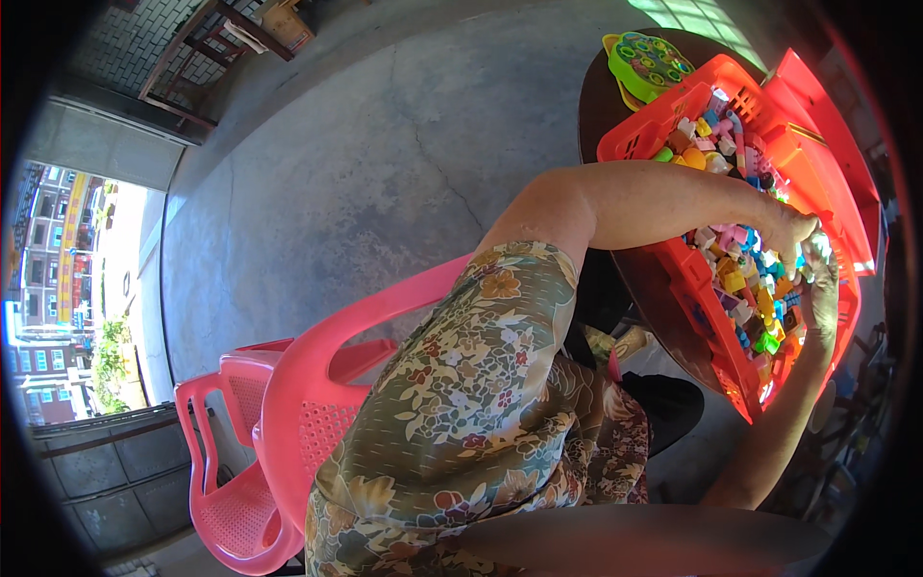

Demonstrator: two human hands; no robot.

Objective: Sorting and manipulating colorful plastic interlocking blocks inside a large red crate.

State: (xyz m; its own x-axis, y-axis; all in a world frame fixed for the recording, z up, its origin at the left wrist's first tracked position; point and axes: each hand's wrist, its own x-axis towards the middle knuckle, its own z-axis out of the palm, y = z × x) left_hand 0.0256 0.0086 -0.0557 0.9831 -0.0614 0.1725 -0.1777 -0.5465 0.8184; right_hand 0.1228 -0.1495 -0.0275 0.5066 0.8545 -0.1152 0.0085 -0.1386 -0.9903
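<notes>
Both hands meet over the right side of a large red plastic basket, which is filled with many-coloured toy bricks. My left hand comes across from the upper side, its fingers bent inward. From below, my right hand reaches up to it with curled fingers. Between the fingertips is something small, pale and glary; its kind does not show. Loose bricks in yellow, blue, pink, white and green lie beneath and beside both hands.
The basket stands on a dark round table, beside a green toy with round buttons. A red lid-like panel rises along the far right. Pink plastic chairs stand behind me. At upper left is a wooden frame.
</notes>
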